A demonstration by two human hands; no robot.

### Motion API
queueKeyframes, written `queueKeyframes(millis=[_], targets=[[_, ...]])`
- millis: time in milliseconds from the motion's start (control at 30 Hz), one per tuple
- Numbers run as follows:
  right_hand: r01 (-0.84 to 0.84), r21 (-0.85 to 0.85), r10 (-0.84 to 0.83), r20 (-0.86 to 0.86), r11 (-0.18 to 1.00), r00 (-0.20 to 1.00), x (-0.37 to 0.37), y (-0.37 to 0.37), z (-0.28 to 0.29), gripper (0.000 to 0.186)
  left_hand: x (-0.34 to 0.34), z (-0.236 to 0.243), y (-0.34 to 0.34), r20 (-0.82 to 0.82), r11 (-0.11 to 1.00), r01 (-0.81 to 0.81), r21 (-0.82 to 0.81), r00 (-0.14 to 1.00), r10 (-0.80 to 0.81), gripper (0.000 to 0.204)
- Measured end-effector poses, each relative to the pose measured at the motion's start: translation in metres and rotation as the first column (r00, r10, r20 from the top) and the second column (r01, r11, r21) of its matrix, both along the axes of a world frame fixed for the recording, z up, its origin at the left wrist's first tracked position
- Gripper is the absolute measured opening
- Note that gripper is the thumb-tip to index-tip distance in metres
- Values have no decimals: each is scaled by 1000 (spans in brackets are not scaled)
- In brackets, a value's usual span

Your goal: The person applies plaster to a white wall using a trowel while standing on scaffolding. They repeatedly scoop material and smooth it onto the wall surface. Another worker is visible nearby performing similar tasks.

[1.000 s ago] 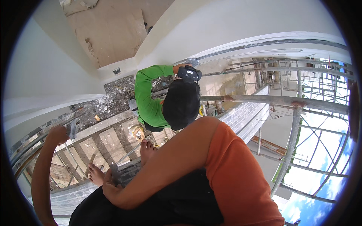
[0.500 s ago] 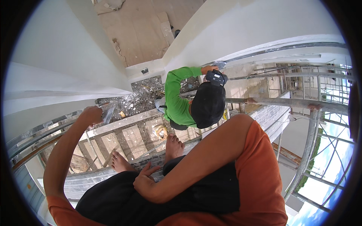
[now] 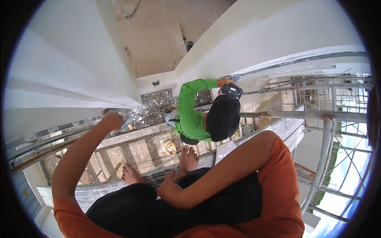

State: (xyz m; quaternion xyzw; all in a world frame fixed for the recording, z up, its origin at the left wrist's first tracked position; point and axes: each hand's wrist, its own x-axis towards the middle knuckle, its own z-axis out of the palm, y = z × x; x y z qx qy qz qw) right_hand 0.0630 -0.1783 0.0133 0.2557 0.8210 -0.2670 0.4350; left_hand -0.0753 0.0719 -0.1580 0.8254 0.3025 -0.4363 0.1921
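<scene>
My left hand (image 3: 114,120) is stretched out toward the white wall edge at the left. Its fingers are wrapped round a putty knife whose flat greyish blade (image 3: 127,123) points to the right; the handle is hidden in the hand. My right hand (image 3: 171,189) rests over my lap on the dark trousers (image 3: 222,194), between my knees. Its fingers are partly spread with nothing in them. Below sit my two bare feet on a scaffold plank (image 3: 206,160).
Further down, a person in a green top (image 3: 190,107) and dark cap holds a flat-bladed tool (image 3: 235,78) against the right-hand wall (image 3: 270,43). Scaffold pipes (image 3: 309,115) cross at the right. Rubble (image 3: 152,111) and boards (image 3: 141,154) lie far below.
The view has shifted a little, so the scene sits lower and further right. My left hand with the putty knife has moved slightly right; my right hand has slid right across my lap.
</scene>
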Motion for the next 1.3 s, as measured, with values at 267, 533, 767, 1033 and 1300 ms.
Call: queueKeyframes(millis=[267, 533, 767, 1033, 1300], targets=[[2, 207, 12, -67, 978, 998, -6, -14, -17, 37, 13, 1, 15, 56, 999, -32, 27, 998, 30, 26], [-152, 245, 149, 31, 957, 988, -21, -4, -24, 37, -15, -24, 7, 15, 998, 50, 24, 999, -50, 26], [-193, 174, 190, 36, 966, 981, -26, -5, -21, 36, -8, 0, 6, 126, 988, -153, 5, 980, 151, 26], [-278, 137, 277, 28, 951, 960, -21, 8, -25, 38, -10, -8, 9, 45, 993, -117, -5, 992, 117, 27], [-297, 141, 276, 152, 944, 949, -16, 2, -21, 44, -18, -12, 8, -37, 981, -188, -35, 982, 187, 25]])
